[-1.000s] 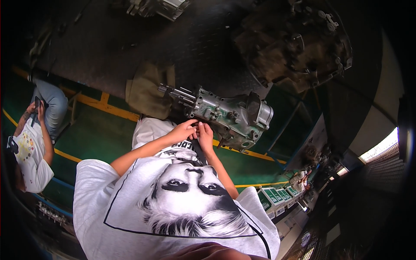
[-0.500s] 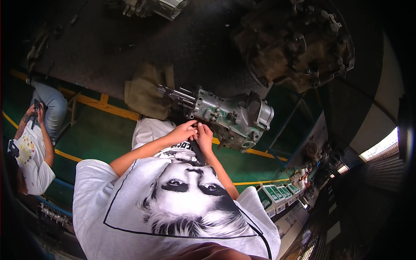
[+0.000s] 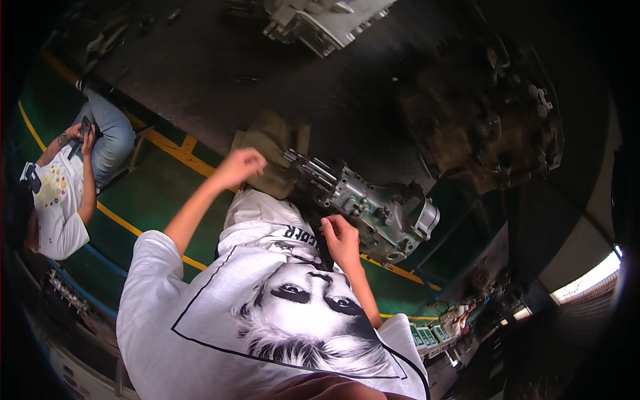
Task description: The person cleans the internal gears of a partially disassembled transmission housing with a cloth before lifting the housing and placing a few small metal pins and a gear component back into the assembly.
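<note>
A grey metal gearbox housing (image 3: 373, 207) with green stains lies at the near edge of the dark bench. Several bright steel shafts (image 3: 310, 168) stick out of its left end. My right hand (image 3: 342, 239) is just in front of the housing's near side, fingers bent and drawn together; whatever they pinch, if anything, I cannot make out. To the left, my left hand (image 3: 241, 167) is raised beside an olive cloth (image 3: 273, 137), its fingers curled and smeared by motion, so its hold cannot be told.
A large, dirty transmission casing (image 3: 480, 127) sits at the right of the bench, and a lighter metal casing (image 3: 327, 23) at the far side. At the left a seated person (image 3: 67, 180) holds a phone. Yellow-painted bench framing (image 3: 180, 150) runs below the bench edge.
My hands, together near the housing before, have parted. The left has swung up and left toward the olive cloth; the right stays near the housing. The whole view has shifted.
</note>
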`<move>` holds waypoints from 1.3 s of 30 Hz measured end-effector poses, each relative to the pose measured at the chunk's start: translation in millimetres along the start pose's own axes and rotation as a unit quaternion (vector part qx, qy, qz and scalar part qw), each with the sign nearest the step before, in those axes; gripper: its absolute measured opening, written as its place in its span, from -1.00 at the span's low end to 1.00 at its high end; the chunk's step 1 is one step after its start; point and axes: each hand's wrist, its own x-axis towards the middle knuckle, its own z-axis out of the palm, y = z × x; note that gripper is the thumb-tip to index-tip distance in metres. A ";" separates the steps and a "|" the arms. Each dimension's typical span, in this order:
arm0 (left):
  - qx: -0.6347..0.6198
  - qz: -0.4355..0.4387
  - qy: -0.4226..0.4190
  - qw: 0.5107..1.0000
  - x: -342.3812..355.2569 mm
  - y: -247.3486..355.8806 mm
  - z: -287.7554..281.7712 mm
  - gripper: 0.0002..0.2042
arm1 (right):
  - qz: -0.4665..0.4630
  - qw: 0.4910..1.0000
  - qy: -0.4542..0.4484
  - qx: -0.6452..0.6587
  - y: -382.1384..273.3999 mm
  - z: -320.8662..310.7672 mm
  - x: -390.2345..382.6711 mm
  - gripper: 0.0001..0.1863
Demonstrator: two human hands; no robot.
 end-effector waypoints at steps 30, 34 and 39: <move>0.158 0.140 0.434 0.876 16.4 -12.3 -114.6 -0.80 | -0.415 0.862 -0.034 -0.288 -140.0 167.6 296.0 -0.77; 0.077 0.110 0.451 0.882 -19.5 -27.7 -89.7 -0.81 | -0.288 0.954 -0.019 -0.082 -137.3 123.3 245.9 -0.80; 0.057 0.106 0.385 0.915 -17.5 13.1 -55.6 -0.85 | -0.235 0.967 0.088 -0.039 -106.3 14.8 175.2 -0.83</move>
